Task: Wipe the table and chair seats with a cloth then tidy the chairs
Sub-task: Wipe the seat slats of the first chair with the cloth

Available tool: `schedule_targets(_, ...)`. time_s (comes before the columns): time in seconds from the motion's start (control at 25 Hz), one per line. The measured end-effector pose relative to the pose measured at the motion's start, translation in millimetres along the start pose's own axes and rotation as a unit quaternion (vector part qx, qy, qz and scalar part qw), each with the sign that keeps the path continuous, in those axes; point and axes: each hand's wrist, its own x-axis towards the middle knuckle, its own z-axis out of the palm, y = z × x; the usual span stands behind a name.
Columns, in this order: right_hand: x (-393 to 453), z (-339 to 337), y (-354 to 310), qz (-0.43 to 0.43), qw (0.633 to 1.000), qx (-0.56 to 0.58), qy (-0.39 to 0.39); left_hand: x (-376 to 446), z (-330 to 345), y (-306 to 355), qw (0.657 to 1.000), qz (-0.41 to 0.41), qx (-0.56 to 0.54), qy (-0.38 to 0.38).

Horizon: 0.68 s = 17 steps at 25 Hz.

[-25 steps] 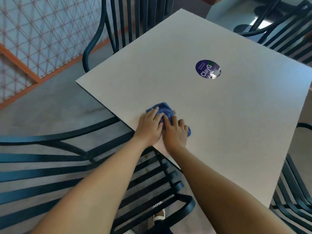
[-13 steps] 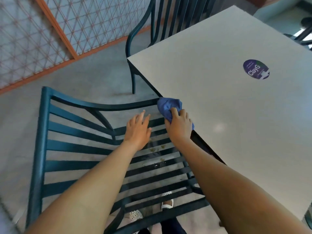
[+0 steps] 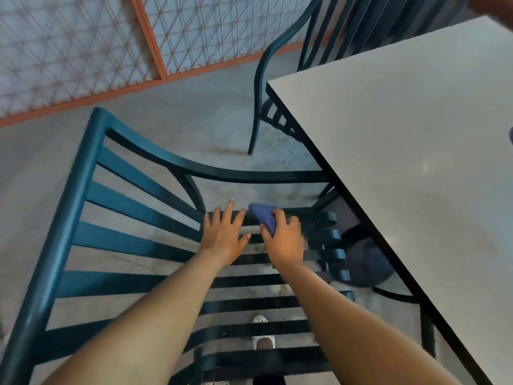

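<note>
A dark teal slatted metal chair (image 3: 83, 240) stands below me, its seat slats running under both hands. My right hand (image 3: 286, 240) grips a crumpled blue cloth (image 3: 263, 218) and holds it on the far slats of the seat. My left hand (image 3: 224, 234) lies beside it with fingers spread flat over the slats. The pale grey square table (image 3: 416, 151) fills the right side, its dark edge running diagonally past the chair's front.
A second teal chair (image 3: 274, 79) stands at the table's far corner. An orange-framed mesh fence (image 3: 150, 43) runs along the back. Grey concrete floor lies between. The table's round base (image 3: 366, 265) sits under its edge. My white shoe (image 3: 262, 333) shows through the slats.
Both hands came off the table's edge and went down to the chair seat, the right one carrying the blue cloth. My view swung left and down onto the chair.
</note>
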Motion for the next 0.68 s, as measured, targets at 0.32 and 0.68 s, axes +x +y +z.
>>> schedule_targets(0.32,66,76,24,-0.013,0.996,-0.018,-0.089,63,71,-15,0.998,-0.033,-0.049,-0.003)
schedule_targets(0.68,101,156,21,-0.056,0.990,-0.084,-0.096,107,142,-53,0.996,-0.035,-0.076,0.023)
